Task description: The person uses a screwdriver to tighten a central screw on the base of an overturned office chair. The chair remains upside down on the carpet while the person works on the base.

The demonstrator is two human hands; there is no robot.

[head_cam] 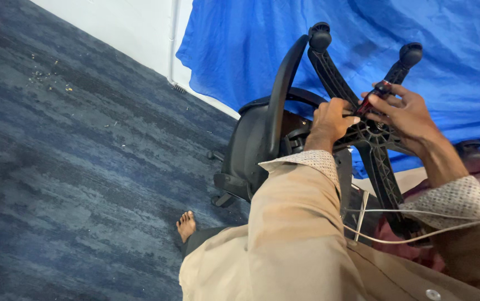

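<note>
Your left hand (329,120) grips the hub of the black plastic star-shaped chair base (375,146), fingers curled tight around it. Your right hand (404,114) pinches a small dark red-handled tool (372,97) against that hub. The overturned black office chair (257,142) lies on the blue patterned carpet (84,167), against a blue cloth sheet (362,33).

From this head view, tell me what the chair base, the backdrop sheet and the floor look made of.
Chair base: likely matte black moulded plastic, judging by ribbed webbing inside the legs.
Backdrop sheet: thin blue woven fabric, creased and draping.
Floor: low-pile carpet, mottled blue-grey, no shine.
</note>
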